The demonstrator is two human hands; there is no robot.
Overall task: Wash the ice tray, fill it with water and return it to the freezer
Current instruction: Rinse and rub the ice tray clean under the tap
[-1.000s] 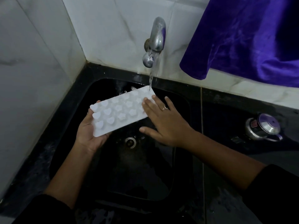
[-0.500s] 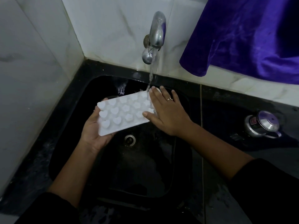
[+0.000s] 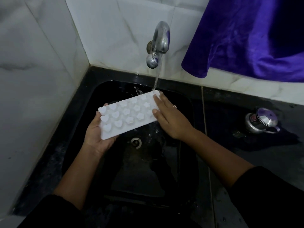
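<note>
Two bare hands over a black sink (image 3: 148, 175), both on one white ice tray (image 3: 126, 116). Tray held in the air above the basin, up and clear of the drain (image 3: 136, 142) at its 6 o'clock, long axis running from 8 o'clock to 2 o'clock, the 2 o'clock end nearer the wall. Rows of heart and star shapes on the upturned face; whether hollows or bumps, hard to tell. At the 8 o'clock end, the left hand (image 3: 97, 134), palm up beneath the tray, thumb against the short edge, fingers hidden underneath, cradling and gripping that end. At the 2 o'clock end, the right hand (image 3: 171, 119), palm down, fingers straight and close together, laid flat on the top face with the thumb spread onto it too; pressing, not clasping. A ring (image 3: 174, 106) on one finger. At 12 o'clock of the sink, a chrome tap (image 3: 160, 40) on the white tiled wall (image 3: 115, 30), running. Thin water stream (image 3: 156, 79) landing on the tray's far corner, just beside the right fingertips, with droplets flying off toward 10 o'clock. At 1 o'clock of the tap, a purple cloth (image 3: 255, 38) hanging over the tiles. At 3 o'clock of the sink, a small lidded metal pot (image 3: 261, 120) on the dark counter (image 3: 246, 162), well apart from both hands. Dark sleeves at 5 and 7 o'clock along the bottom edge.
</note>
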